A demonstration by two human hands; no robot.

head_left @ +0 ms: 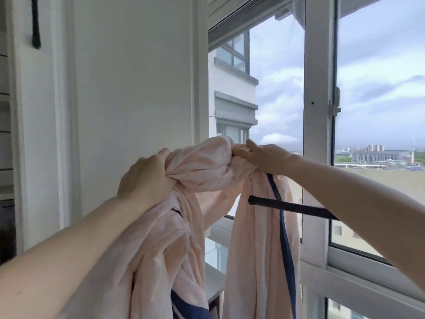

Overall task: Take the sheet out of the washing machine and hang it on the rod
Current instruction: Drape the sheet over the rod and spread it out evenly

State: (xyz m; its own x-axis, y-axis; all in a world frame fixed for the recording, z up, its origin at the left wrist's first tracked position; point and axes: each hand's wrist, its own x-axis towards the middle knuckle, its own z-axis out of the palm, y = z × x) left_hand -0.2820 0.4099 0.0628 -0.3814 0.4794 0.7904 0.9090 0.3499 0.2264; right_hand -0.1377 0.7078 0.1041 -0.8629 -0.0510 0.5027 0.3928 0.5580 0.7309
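A pale pink sheet [207,166] with dark blue trim is bunched up in front of me at window height. My left hand [147,178] grips a gathered fold on its left. My right hand [264,157] holds the bunch on its right, fingers curled into the cloth. Two long folds hang down from the hands, one under each. A dark rod [292,207] runs from the middle toward the right, below my right forearm. Its left end shows beside the right-hand fold. I cannot tell whether the cloth rests on it.
A white wall [133,100] fills the left half. The window frame [317,111] and glass stand right behind the rod, with a white sill [358,286] below. A dark strap [35,21] hangs at the top left, next to shelving at the left edge.
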